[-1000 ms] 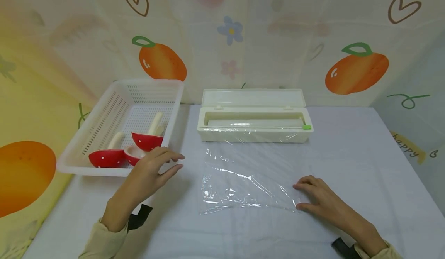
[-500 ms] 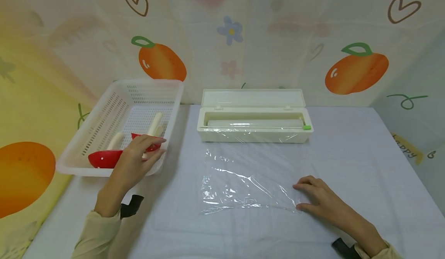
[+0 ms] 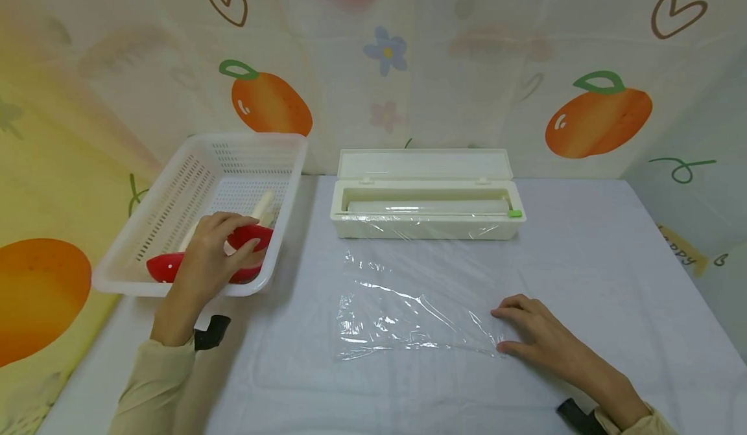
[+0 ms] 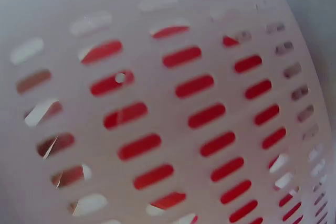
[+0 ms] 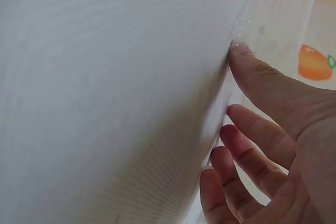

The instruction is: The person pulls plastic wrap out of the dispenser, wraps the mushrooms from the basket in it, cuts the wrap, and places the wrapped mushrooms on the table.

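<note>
In the head view my left hand [image 3: 205, 253] reaches into the white slotted basket [image 3: 135, 287]. Its thumb and fingers pinch a red bowl-like piece [image 3: 251, 234], whose full shape the hand partly covers. Other red pieces with white dots lie beneath and beside it, among them one at the left [image 3: 163, 266]. A white handle-like stick [image 3: 264, 205] shows behind. Through the slots of the basket wall [image 4: 173, 103] the left wrist view shows red surfaces. My right hand [image 3: 539, 331] rests at the right edge of the clear cling film [image 3: 408, 318], thumb and fingers spread apart; its thumb touches the film's edge.
A cream cling film dispenser [image 3: 428, 229] with its lid raised stands at the back of the table, film drawn forward from it. A small green slider [image 3: 515, 214] sits at its right end. Behind hangs a patterned cloth [image 3: 432, 85]. White cloth [image 3: 583, 260] covers the table.
My left hand has moved left into the basket and now pinches a red bowl-like piece, which is tilted. The right hand and the film have stayed put.
</note>
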Action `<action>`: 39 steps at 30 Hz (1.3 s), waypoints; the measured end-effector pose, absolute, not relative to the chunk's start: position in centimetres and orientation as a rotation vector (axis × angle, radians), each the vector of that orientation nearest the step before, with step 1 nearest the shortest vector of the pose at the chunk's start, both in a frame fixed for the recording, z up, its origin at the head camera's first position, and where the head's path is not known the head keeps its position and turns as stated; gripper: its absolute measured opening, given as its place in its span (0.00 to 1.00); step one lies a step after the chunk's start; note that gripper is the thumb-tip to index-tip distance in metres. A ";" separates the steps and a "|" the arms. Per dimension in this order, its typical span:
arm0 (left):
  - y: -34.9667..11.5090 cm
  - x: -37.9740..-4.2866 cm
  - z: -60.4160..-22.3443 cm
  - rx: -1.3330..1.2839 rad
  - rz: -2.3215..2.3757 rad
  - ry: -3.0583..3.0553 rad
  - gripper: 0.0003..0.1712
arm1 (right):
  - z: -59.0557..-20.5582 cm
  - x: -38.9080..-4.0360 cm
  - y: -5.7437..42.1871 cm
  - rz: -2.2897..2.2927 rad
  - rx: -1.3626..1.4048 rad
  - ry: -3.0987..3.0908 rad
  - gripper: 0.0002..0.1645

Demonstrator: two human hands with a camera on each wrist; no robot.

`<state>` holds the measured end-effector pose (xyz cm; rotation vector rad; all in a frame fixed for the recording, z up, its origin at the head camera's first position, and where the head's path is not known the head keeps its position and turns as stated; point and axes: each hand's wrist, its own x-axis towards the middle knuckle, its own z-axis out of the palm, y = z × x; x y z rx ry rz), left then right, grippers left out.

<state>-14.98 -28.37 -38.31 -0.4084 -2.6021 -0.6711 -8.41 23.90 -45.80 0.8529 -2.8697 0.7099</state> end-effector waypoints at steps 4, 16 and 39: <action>-28.8 -15.3 -38.1 -0.388 -0.625 -2.594 0.23 | -45.6 -8.4 23.8 0.726 0.832 -2.905 0.29; -29.1 -15.3 -37.4 -0.250 -0.593 -2.708 0.22 | -45.5 -8.3 23.9 0.727 0.826 -2.922 0.29; -29.3 -14.3 -35.3 -0.243 -0.675 -2.632 0.23 | -45.5 -8.5 23.9 0.710 0.862 -2.870 0.29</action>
